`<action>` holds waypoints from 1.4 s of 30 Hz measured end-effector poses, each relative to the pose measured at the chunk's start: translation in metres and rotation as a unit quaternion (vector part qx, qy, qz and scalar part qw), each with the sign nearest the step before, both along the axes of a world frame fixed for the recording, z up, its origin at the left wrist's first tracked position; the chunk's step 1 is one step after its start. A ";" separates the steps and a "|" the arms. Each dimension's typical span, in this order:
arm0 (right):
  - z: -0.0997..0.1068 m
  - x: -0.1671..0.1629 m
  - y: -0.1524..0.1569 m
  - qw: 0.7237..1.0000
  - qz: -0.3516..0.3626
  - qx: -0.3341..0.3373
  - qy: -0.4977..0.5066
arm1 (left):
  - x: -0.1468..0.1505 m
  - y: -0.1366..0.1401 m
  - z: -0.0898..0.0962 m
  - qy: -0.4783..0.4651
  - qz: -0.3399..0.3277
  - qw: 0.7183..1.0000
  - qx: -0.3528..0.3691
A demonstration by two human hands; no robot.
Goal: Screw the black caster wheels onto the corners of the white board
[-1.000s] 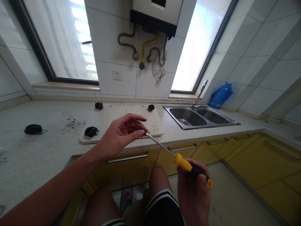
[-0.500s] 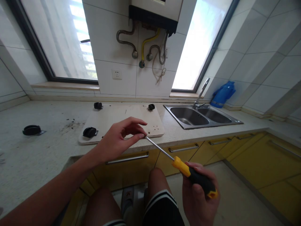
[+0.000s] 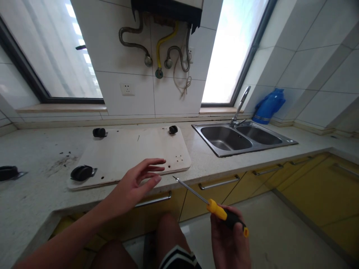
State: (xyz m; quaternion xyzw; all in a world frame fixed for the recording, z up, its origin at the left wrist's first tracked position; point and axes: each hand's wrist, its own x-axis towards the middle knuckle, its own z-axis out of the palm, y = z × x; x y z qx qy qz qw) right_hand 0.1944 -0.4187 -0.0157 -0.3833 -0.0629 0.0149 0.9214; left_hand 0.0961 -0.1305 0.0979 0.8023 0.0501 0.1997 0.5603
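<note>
My right hand (image 3: 228,235) is wrapped round the yellow and black handle of a screwdriver (image 3: 215,209), whose metal shaft points up and left. My left hand (image 3: 140,183) is apart from the tip, fingers spread, in front of the near edge of a white board (image 3: 131,153). Three black caster wheels sit at the board's corners: one at the near left (image 3: 82,173), one at the far left (image 3: 99,132) and one at the far right (image 3: 173,129). The near right corner shows a group of small holes and no caster. Another caster (image 3: 9,173) lies on the counter at the left.
A double steel sink (image 3: 224,140) with a faucet (image 3: 239,106) is set in the counter (image 3: 196,173) on the right. A blue thermos-like jug (image 3: 269,106) stands behind it. Dark crumbs (image 3: 63,160) lie left of the board. Yellow drawers with bar handles (image 3: 220,182) are below.
My left hand has let go of the screwdriver tip and its fingers have opened. The tip now shows free. The view has shifted slightly to the right.
</note>
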 end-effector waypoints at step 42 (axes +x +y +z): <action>0.209 0.244 0.329 0.694 -0.098 -0.365 -0.613 | 0.250 0.019 -0.060 -0.111 0.114 0.917 0.366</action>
